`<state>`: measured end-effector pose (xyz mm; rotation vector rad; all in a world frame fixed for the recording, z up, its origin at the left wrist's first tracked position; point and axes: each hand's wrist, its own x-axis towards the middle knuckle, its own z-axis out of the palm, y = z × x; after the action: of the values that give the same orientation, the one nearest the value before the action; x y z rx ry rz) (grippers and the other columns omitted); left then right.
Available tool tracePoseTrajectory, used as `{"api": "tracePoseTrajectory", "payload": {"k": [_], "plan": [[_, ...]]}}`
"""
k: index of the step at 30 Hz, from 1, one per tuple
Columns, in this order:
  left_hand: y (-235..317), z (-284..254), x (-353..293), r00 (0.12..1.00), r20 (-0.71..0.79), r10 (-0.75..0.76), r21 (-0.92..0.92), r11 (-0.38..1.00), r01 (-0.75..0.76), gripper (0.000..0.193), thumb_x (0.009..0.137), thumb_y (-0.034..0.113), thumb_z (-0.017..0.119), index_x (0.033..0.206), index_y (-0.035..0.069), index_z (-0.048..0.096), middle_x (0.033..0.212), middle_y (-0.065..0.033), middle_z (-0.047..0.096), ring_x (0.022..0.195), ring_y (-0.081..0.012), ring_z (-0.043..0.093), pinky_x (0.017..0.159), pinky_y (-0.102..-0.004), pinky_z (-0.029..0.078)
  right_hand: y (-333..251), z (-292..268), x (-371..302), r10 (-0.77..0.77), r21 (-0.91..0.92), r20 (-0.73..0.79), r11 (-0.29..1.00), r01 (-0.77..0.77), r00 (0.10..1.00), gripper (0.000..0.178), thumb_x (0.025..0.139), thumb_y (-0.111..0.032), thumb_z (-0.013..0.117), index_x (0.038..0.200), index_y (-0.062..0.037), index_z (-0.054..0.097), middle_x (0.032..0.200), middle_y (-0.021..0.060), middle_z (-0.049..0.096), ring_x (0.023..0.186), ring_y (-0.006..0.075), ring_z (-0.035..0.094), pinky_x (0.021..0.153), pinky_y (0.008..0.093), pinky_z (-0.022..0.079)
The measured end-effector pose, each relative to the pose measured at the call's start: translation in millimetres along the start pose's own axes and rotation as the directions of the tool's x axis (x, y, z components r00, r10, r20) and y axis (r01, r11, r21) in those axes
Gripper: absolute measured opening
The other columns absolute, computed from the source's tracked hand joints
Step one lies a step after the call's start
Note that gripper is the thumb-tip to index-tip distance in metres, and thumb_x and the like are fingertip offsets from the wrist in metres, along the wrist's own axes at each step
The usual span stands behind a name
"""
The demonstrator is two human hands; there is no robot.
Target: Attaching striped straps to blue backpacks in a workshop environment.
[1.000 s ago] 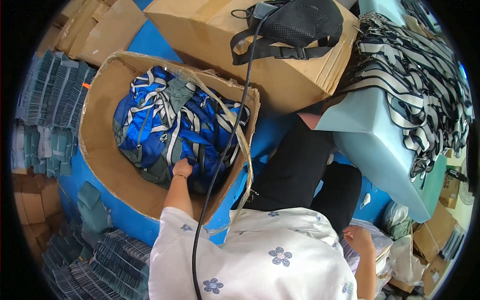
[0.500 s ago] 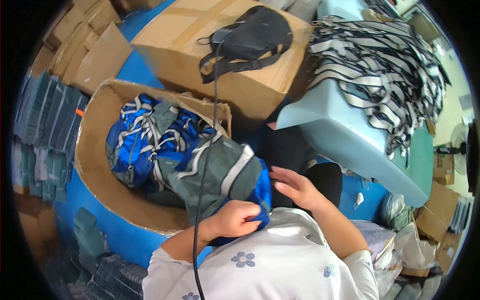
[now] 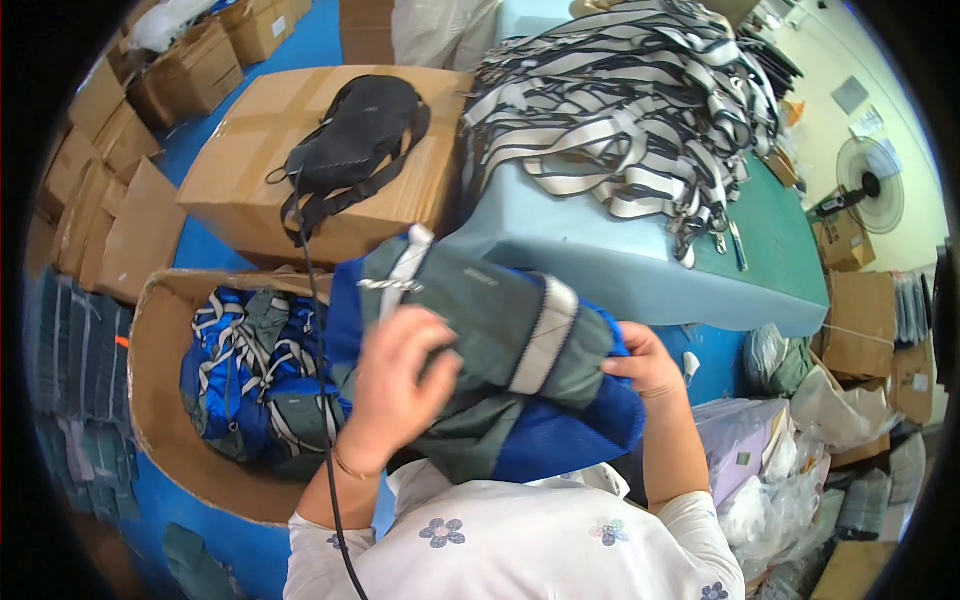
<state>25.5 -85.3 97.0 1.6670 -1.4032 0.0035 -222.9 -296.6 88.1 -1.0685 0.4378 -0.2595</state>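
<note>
So the grey-green and blue bag point(image 3: 490, 325) is hanging in front of the person's chest, long axis running roughly left to right and dipping a bit toward the right end. The relation that's mattering: it's lying between the two hands. The right hand point(image 3: 648, 365) is pinching the blue edge at the right end, thumb and fingers on the fabric. The left hand point(image 3: 400, 385) is hovering over or touching the near side of the left end, fingers half curled, but it's blurring, so I can't tell if it's gripping anything. From the left hand the bag is stretching off to the right; from the right hand it's going left.

The open carton point(image 3: 158, 400) is sitting left of the bag, with more blue bags point(image 3: 228, 385) piling inside its walls. The table point(image 3: 560, 235) is standing beyond the bag, near edge facing the person, a heap of straps point(image 3: 610, 125) spilling toward that edge.

Compared with half a second ago: the left hand was making a fist on the bag's blue part beside the carton's near right rim, the right hand just apart from it. Now the bag is spreading out flatter and farther right, and the right hand is holding on.
</note>
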Motion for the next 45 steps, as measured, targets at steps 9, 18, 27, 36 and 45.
{"api": "tracePoseTrajectory", "payload": {"k": [9,18,27,36,45], "plan": [[-135,87,8,0.916,-0.170,-0.363,-0.009,0.930,0.367,0.053,0.094,0.032,0.057,0.132,-0.003,0.044,0.126,-0.0242,0.051,0.118,-0.0379,0.049,0.102,-0.0412,0.038,-7,-66,-36,-0.066,-0.079,-0.083,0.995,0.060,0.994,0.032,0.075,0.003,0.070,0.107,0.0025,0.067,0.105,0.0074,0.069,0.098,0.0137,0.062,0.091,0.0282,0.047],[-99,61,36,0.916,0.134,-0.377,-0.384,0.833,0.399,0.040,0.072,0.014,0.081,0.102,0.004,0.055,0.085,-0.0014,0.056,0.080,-0.0134,0.052,0.076,-0.0276,0.046,-20,-148,-49,-0.099,-0.412,-0.314,0.910,-0.041,0.944,0.028,0.080,0.003,0.066,0.108,-0.0001,0.068,0.103,0.0022,0.068,0.095,0.0087,0.060,0.087,0.0255,0.047],[19,72,4,0.899,0.277,0.339,-0.019,0.937,-0.348,0.041,0.068,0.007,0.068,0.108,0.016,0.069,0.068,-0.0003,0.040,0.064,-0.0184,0.047,0.062,-0.0325,0.035,-24,-38,-11,-0.522,-0.973,-0.070,0.224,0.058,0.850,0.036,0.083,-0.017,0.070,0.116,-0.0067,0.062,0.104,0.0117,0.066,0.100,0.0306,0.062,0.085,0.0391,0.048],[32,84,-52,0.867,0.334,0.370,0.078,0.906,-0.416,0.030,0.077,0.013,0.068,0.108,0.014,0.069,0.083,-0.0014,0.049,0.081,-0.0179,0.051,0.075,-0.0351,0.039,19,-18,12,-0.235,-0.964,0.039,0.246,0.098,0.971,0.048,0.081,-0.039,0.071,0.116,-0.0066,0.062,0.095,0.0104,0.067,0.095,0.0307,0.061,0.081,0.0411,0.047],[42,57,-48,0.793,0.608,-0.025,0.117,0.991,-0.059,0.066,0.066,0.026,0.082,0.121,0.005,0.053,0.133,-0.0171,0.043,0.127,-0.0363,0.038,0.103,-0.0490,0.027,55,-9,-24,0.020,-0.997,0.004,0.077,0.002,1.000,0.059,0.076,-0.051,0.069,0.114,-0.0061,0.064,0.087,0.0145,0.067,0.084,0.0331,0.061,0.078,0.0425,0.046]]}}
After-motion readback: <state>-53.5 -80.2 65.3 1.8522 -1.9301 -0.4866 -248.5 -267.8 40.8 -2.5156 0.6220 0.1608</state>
